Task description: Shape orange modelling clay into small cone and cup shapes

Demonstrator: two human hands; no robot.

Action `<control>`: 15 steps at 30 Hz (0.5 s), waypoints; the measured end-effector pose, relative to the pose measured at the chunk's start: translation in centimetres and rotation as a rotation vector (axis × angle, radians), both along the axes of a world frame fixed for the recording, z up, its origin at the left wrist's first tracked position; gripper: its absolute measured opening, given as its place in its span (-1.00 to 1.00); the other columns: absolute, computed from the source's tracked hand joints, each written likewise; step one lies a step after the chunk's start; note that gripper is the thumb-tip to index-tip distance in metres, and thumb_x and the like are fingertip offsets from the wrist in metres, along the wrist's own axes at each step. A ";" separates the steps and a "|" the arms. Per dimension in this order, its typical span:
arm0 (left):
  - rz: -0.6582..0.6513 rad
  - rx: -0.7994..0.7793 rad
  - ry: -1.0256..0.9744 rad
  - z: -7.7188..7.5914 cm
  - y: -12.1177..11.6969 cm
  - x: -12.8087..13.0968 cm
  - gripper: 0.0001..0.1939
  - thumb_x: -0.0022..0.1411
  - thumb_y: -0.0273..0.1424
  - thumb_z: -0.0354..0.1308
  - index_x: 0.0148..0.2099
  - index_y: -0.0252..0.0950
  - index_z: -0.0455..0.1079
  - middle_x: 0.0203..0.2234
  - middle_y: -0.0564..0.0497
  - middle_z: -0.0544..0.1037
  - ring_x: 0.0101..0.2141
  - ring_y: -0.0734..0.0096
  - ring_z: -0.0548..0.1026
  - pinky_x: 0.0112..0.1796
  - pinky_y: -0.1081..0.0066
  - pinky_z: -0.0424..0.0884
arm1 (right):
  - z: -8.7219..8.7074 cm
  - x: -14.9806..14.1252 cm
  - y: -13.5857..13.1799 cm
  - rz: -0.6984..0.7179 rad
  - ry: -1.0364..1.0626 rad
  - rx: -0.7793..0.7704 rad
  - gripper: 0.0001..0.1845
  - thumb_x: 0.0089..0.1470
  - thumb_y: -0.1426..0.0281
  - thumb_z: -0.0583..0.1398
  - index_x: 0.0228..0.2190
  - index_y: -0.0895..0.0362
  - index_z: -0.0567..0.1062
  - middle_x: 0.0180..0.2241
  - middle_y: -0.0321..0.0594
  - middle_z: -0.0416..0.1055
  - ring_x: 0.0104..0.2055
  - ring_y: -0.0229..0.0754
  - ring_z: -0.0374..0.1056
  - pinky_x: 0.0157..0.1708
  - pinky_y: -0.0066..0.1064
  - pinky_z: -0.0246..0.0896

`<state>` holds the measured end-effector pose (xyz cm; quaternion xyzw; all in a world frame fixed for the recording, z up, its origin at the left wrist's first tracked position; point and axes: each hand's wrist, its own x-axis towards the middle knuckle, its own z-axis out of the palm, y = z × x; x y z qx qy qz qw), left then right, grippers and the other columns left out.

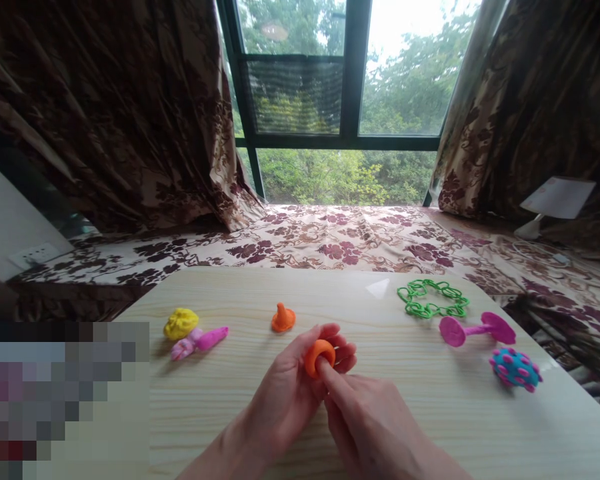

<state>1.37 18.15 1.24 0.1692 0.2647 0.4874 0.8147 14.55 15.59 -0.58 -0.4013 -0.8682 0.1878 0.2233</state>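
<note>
Over the middle of the table, my left hand (283,390) cups a hollow orange clay piece (311,358), shaped like a small round bowl with a thick rim. The index finger of my right hand (377,413) presses into the hollow, its other fingers curled below and partly hidden. Just beyond my left hand, a smaller orange clay piece (283,320) with a flat round base and an upright stem sits on the tabletop, touched by neither hand.
Left on the table (240,300) lie a gathered yellow clay piece (181,324) and a pink candy-like shape (213,338). To the right are a green clay chain (433,310), a magenta dumbbell shape (475,330) and a blue lump with pink dots (515,369). A lamp (557,198) stands beyond.
</note>
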 end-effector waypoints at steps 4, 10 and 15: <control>0.039 -0.045 -0.002 -0.4 0.1 0.2 -0.79 0.12 -0.37 0.06 -0.25 -0.41 0.39 -0.33 -0.07 0.46 -0.15 0.17 0.42 -0.06 0.27 0.30 | -0.3 -0.3 -0.1 -0.004 -0.060 0.028 -0.44 -0.03 0.51 -0.02 0.06 0.17 0.05 -0.38 -0.23 0.41 -0.46 -0.23 0.27 -0.52 -0.48 0.02; 0.044 -0.038 0.052 -1.0 0.1 0.3 -0.81 0.12 -0.38 0.06 -0.28 -0.40 0.40 -0.32 -0.08 0.47 -0.12 0.16 0.40 -0.03 0.27 0.28 | -0.6 -0.4 -0.1 -0.028 -0.091 0.022 -0.49 -0.05 0.49 0.00 0.00 0.13 0.12 -0.42 -0.25 0.41 -0.49 -0.22 0.27 -0.56 -0.47 -0.03; -0.016 0.026 0.080 -0.3 0.0 0.2 -0.70 0.15 -0.33 0.02 -0.09 -0.36 0.33 -0.18 -0.15 0.43 -0.04 0.15 0.33 -0.01 0.24 0.24 | 0.3 -0.1 0.1 -0.069 0.115 -0.103 -0.75 0.04 0.47 -0.02 -0.19 0.13 0.26 -0.45 -0.27 0.39 -0.50 -0.27 0.26 -0.53 -0.49 0.02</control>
